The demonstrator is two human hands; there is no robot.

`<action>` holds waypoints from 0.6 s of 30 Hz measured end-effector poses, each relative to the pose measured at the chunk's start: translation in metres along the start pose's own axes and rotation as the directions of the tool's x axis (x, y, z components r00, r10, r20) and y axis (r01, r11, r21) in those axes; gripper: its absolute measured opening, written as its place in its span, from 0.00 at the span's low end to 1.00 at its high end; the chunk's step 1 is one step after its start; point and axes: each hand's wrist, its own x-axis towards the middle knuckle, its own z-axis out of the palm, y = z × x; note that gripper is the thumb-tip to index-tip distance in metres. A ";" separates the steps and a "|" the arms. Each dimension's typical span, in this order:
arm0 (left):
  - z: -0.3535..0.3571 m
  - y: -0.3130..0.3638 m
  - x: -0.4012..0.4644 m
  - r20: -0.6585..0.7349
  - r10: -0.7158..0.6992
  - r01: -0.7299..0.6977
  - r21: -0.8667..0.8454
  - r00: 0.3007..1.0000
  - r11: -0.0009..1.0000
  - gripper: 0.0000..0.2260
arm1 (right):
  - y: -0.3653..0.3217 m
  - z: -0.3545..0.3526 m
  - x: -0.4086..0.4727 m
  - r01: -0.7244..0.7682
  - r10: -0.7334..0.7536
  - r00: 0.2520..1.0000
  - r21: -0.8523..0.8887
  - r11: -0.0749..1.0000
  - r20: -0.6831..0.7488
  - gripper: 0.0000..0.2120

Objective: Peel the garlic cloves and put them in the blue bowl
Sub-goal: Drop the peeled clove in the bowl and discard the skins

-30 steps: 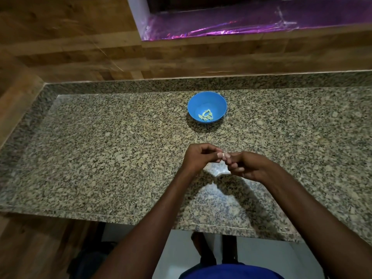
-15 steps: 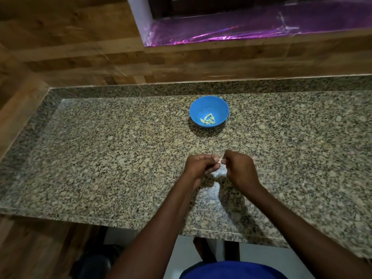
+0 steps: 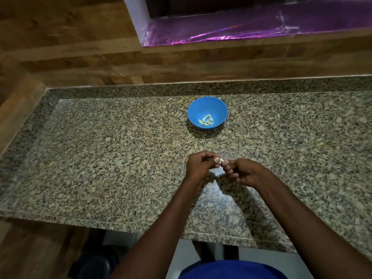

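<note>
Left hand [image 3: 199,165]: fingers curled, pinching a small pale garlic clove [image 3: 221,160] at the tips.
Right hand [image 3: 242,173]: fingers curled, meeting the same clove from the other side (both hands above the table).
Blue bowl [image 3: 207,112]: on the granite table [image 3: 100,158], well beyond the hands, peeled cloves [image 3: 206,120] inside.

grip: left hand [image 3: 198,165] + right hand [image 3: 244,173] meet fingertip to fingertip over countertop [image 3: 100,158], garlic clove [image 3: 221,160] pinched btwn them
bowl [image 3: 218,109]: on countertop, beyond grip, well apart
peeled cloves [image 3: 206,121]: in bowl
wall [image 3: 80,57]: behind bowl, far side of countertop
</note>
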 end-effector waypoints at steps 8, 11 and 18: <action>0.012 -0.003 0.002 -0.100 -0.300 0.270 -0.241 0.949 0.932 0.03 | 0.022 -0.001 0.012 0.220 -0.820 0.572 -0.960 0.170 -0.014 0.13; 0.013 -0.004 0.003 -0.098 -0.338 0.306 -0.246 0.936 0.920 0.01 | 0.031 -0.009 0.019 0.175 -0.863 0.493 -0.984 -0.024 0.109 0.10; 0.009 -0.014 -0.005 -0.068 -0.151 0.144 -0.098 0.986 0.985 0.03 | 0.020 -0.007 0.021 0.230 -0.318 0.915 -0.325 0.917 -0.250 0.10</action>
